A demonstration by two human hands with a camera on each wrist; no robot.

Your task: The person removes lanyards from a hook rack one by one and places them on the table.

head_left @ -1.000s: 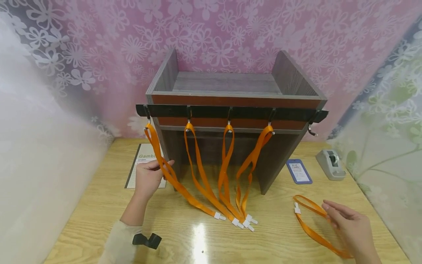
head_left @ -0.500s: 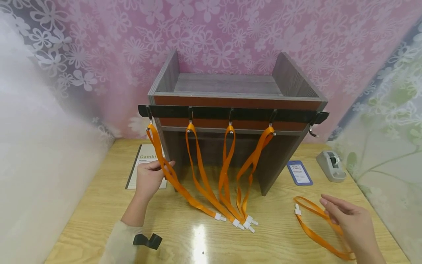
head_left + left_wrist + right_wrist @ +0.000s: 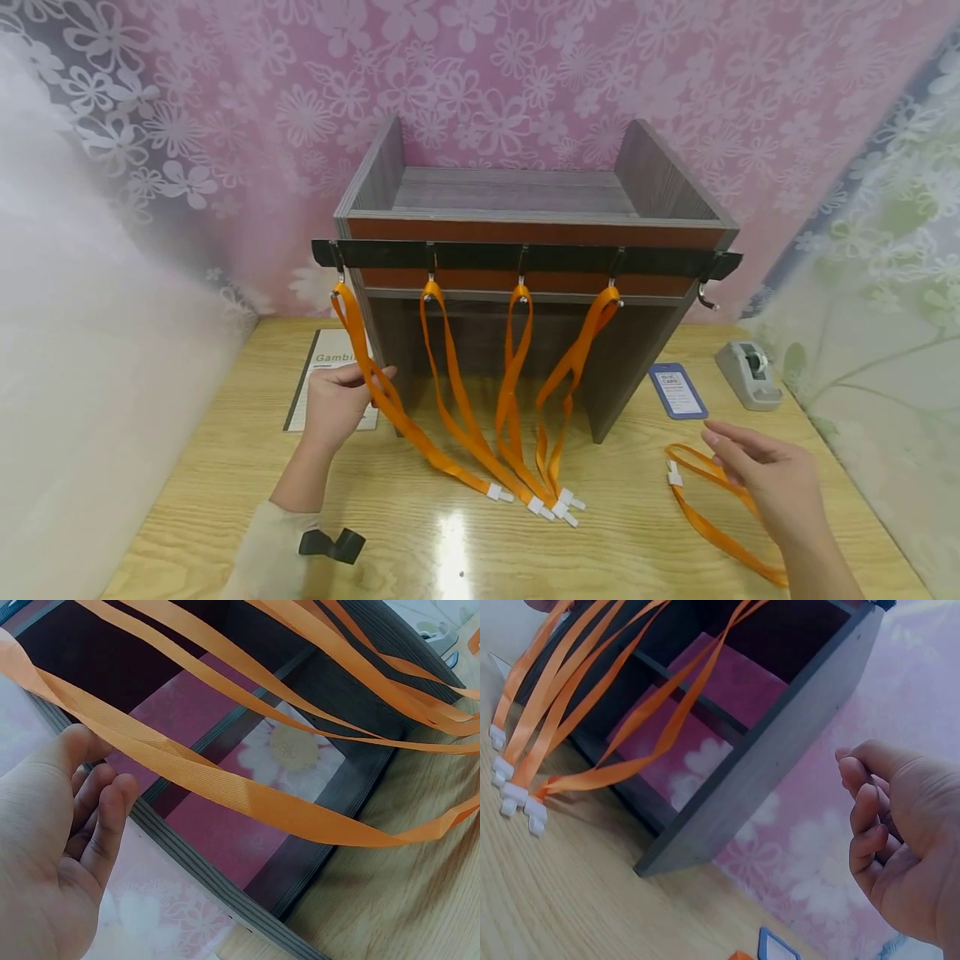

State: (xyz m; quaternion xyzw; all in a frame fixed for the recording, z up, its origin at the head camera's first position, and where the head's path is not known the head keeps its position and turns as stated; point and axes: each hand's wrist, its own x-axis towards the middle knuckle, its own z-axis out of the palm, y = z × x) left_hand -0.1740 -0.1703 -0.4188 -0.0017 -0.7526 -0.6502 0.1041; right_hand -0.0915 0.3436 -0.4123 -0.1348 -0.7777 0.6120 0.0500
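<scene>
Orange lanyards hang from several hooks on the black hook rail [image 3: 480,255] of a grey wooden shelf [image 3: 630,358]. My left hand [image 3: 333,404] grips the shelf's left side panel by its front edge, and the leftmost lanyard [image 3: 412,429] passes across in front of the thumb. In the left wrist view that lanyard [image 3: 247,791] runs past my fingertips. My right hand [image 3: 780,479] holds nothing; its fingers are loosely curled in the right wrist view. Below it, on the table, lies another orange lanyard [image 3: 708,529] with a white clip, partly hidden by the hand.
The rightmost hook [image 3: 707,297] bears no lanyard. A blue card holder [image 3: 678,392] and a grey tape dispenser [image 3: 748,375] are to the right of the shelf. To its left, a notebook [image 3: 322,367] lies on the wooden table [image 3: 217,475]. Flowered walls stand around.
My right hand has moved up and to the left, over the lanyard on the table. The left hand has kept its place at the shelf, and the hanging lanyards look unchanged.
</scene>
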